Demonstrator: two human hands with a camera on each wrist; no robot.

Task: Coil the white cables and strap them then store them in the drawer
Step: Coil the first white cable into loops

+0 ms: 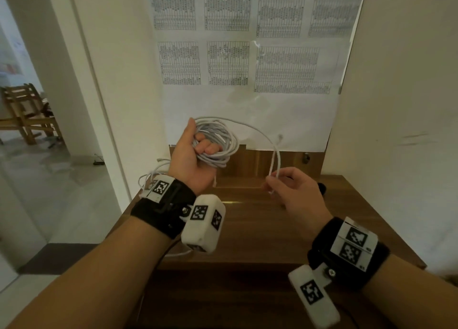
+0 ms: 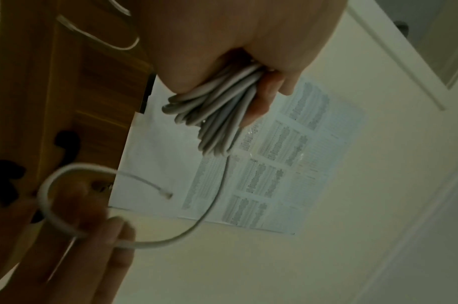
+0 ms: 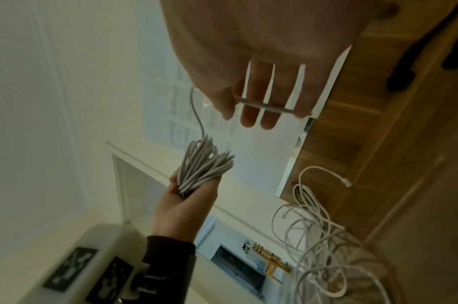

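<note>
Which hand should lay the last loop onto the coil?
Right. The right hand already pinches the free cable tail, connector end dangling; the left hand is occupied gripping the coil.

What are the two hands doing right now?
Left hand: gripping the coiled white cable.
Right hand: pinching that cable's loose tail between thumb and fingers.

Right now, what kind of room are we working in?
Probably an office or study corner, indoors. A wooden desk stands against a wall with printed tables taped above it, and a doorway on the left shows a wooden chair in the next room.
</note>
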